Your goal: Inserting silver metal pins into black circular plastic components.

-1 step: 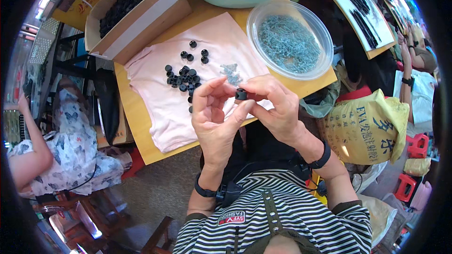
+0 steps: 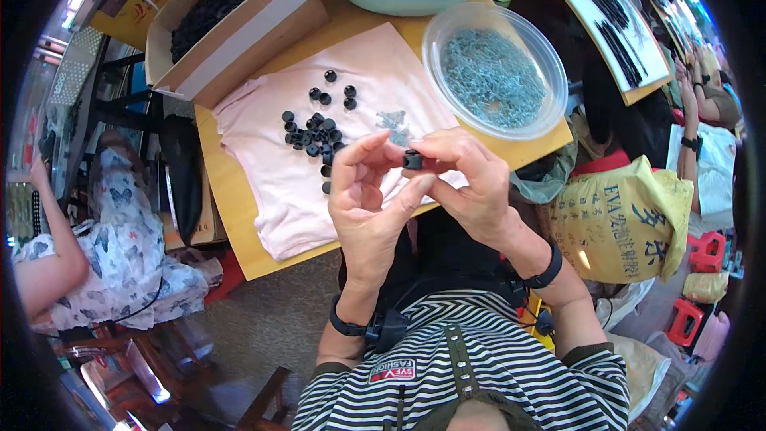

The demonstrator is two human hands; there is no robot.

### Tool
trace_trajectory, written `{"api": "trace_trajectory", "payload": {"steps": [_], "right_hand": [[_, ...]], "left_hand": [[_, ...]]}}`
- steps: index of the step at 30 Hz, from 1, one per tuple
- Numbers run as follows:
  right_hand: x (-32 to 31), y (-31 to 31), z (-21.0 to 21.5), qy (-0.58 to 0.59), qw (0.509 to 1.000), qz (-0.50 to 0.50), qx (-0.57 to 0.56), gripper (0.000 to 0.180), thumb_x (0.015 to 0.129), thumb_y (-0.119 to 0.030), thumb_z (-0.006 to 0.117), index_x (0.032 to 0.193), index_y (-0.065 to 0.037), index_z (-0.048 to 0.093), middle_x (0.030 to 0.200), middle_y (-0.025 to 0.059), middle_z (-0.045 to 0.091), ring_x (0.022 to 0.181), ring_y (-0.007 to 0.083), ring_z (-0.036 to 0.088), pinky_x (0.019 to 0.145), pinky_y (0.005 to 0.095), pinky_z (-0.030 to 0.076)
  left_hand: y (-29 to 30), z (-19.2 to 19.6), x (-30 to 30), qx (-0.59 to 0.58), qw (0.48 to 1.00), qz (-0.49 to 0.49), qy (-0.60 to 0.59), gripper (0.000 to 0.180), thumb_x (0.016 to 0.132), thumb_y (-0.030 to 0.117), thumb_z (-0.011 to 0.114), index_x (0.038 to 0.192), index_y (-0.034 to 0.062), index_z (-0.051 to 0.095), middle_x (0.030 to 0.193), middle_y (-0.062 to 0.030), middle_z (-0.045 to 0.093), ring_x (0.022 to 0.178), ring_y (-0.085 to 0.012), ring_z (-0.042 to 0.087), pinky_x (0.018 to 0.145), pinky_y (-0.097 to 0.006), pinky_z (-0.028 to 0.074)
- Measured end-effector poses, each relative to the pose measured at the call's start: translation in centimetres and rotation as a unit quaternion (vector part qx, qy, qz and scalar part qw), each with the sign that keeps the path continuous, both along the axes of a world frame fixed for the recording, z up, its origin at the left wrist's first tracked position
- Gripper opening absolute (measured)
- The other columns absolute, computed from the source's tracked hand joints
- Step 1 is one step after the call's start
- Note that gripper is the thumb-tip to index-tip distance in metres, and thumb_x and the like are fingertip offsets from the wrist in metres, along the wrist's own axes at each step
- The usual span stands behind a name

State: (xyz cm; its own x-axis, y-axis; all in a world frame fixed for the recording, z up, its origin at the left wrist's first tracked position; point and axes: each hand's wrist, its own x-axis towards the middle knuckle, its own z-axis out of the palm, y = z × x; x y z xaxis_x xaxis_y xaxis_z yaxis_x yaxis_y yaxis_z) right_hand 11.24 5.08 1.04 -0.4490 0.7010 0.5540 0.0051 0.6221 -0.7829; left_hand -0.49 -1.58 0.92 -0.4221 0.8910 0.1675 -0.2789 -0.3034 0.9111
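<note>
Over the near edge of a pink cloth (image 2: 279,215), my two hands meet at a small black plastic cord lock (image 2: 412,160), a short cylinder with a hole in its side. My right hand (image 2: 471,168) is closed in a pinch on it with thumb and forefinger. The fingers of my left hand (image 2: 363,199) curl round the other side, thumb tip just below the piece; some contact points are hidden. Several loose black round pieces (image 2: 321,129) lie left of my hands on the cloth. Beyond my fingertips sits a small heap of metal springs (image 2: 392,124).
A clear round tub (image 2: 558,96) of springs stands at the right. Behind are a cardboard box (image 2: 239,48) and a pale blue basin (image 2: 399,4), both holding black parts. A yellow sack (image 2: 614,223) stands right of the table. Another person's arm (image 2: 60,231) shows at far left.
The whole view has shifted slightly. Both hands keep their hold on the cord lock, which looks slightly turned between the fingers. The loose pieces lie as before.
</note>
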Motion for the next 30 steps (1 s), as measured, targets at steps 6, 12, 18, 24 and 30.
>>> {"api": "trace_trajectory", "payload": {"steps": [6, 12, 18, 24, 30], "right_hand": [[-0.8, 7.3, 3.9, -0.12, 0.99, -0.068, 0.019, 0.018, 0.077, -0.008, 0.068, 0.093, -0.004, 0.063, 0.081, 0.0064, 0.063, 0.069, 0.0127, 0.06, 0.055, 0.0238, 0.048], [-3.4, 17.1, 6.1, -0.174, 0.975, -0.135, 0.007, 0.026, 0.079, -0.014, 0.065, 0.101, -0.001, 0.062, 0.085, 0.0065, 0.061, 0.074, 0.0116, 0.056, 0.061, 0.024, 0.046], [-6.1, 15.6, 6.2, -0.199, 0.953, -0.089, 0.213, 0.023, 0.081, -0.014, 0.064, 0.102, -0.004, 0.063, 0.085, 0.0008, 0.062, 0.075, 0.007, 0.056, 0.062, 0.0221, 0.046], [-9.7, 9.7, 1.9, -0.378, 0.913, 0.15, 0.017, 0.015, 0.08, -0.009, 0.062, 0.092, -0.001, 0.064, 0.087, 0.0109, 0.063, 0.076, 0.0212, 0.061, 0.067, 0.0306, 0.048], [-11.9, 8.8, -1.4, -0.355, 0.914, 0.153, 0.123, 0.016, 0.079, -0.007, 0.059, 0.094, -0.002, 0.063, 0.094, 0.0138, 0.059, 0.082, 0.0327, 0.059, 0.072, 0.0378, 0.046]], "left_hand": [[0.5, -1.4, -5.5, -0.074, 0.981, 0.148, 0.1, 0.029, 0.082, 0.001, 0.062, 0.11, -0.0006, 0.055, 0.104, -0.0063, 0.056, 0.094, -0.0122, 0.054, 0.082, -0.025, 0.044], [0.0, -3.4, -10.6, -0.192, 0.935, 0.217, 0.202, 0.021, 0.086, 0.005, 0.058, 0.106, -0.001, 0.058, 0.099, -0.006, 0.059, 0.089, -0.0115, 0.055, 0.08, -0.025, 0.044], [0.5, -4.3, -11.6, -0.233, 0.907, 0.221, 0.272, 0.02, 0.087, 0.004, 0.056, 0.105, -0.0015, 0.059, 0.099, -0.0071, 0.06, 0.086, -0.0132, 0.056, 0.078, -0.026, 0.045], [1.7, -5.5, -11.7, -0.204, 0.884, 0.219, 0.359, 0.023, 0.082, 0.0, 0.059, 0.105, 0.0002, 0.06, 0.096, -0.0096, 0.061, 0.085, -0.0171, 0.058, 0.077, -0.028, 0.047], [2.5, -6.0, -10.9, -0.131, 0.918, 0.213, 0.31, 0.019, 0.081, 0.0, 0.062, 0.1, -0.0002, 0.063, 0.089, -0.0082, 0.061, 0.077, -0.0144, 0.06, 0.07, -0.025, 0.049]]}}
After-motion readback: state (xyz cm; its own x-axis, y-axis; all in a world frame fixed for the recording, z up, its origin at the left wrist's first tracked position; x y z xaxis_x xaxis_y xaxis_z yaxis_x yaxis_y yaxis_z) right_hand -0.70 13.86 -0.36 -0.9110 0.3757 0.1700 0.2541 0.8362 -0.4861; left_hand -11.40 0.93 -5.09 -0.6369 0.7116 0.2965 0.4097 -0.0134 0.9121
